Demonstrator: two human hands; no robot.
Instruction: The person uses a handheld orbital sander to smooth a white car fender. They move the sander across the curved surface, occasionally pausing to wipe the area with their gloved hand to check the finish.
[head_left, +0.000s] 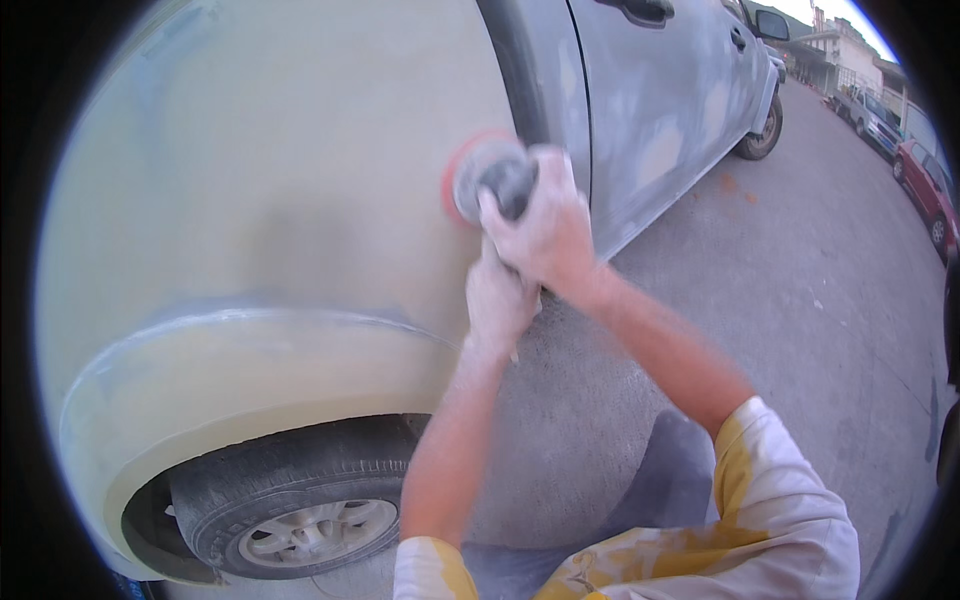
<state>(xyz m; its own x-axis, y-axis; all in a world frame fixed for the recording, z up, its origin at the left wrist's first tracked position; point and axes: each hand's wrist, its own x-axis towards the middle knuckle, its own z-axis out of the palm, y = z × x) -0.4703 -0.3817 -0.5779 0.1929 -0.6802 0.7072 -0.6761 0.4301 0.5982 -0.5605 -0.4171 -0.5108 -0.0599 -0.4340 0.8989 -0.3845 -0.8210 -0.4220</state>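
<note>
Both of my hands hold a round orbital sander (490,172) with a red pad, which lies against a beige-coated vehicle body panel (330,150). My right hand (553,228) is closed around the sander's dark head from the right, its thumb along the near side. Just below it, my left hand (498,300) grips what appears to be the tool's handle, mostly hidden by the fingers. The sander sits close to the panel's right edge, beside the grey door gap. Pale dust coats both hands.
Below the panel is a wheel arch with a dusty tire (285,500). Grey, patchy doors (650,120) with black handles extend to the upper right. On the right lies concrete ground (790,270), with a parked red car (925,190) and a silver pickup (868,120) beyond.
</note>
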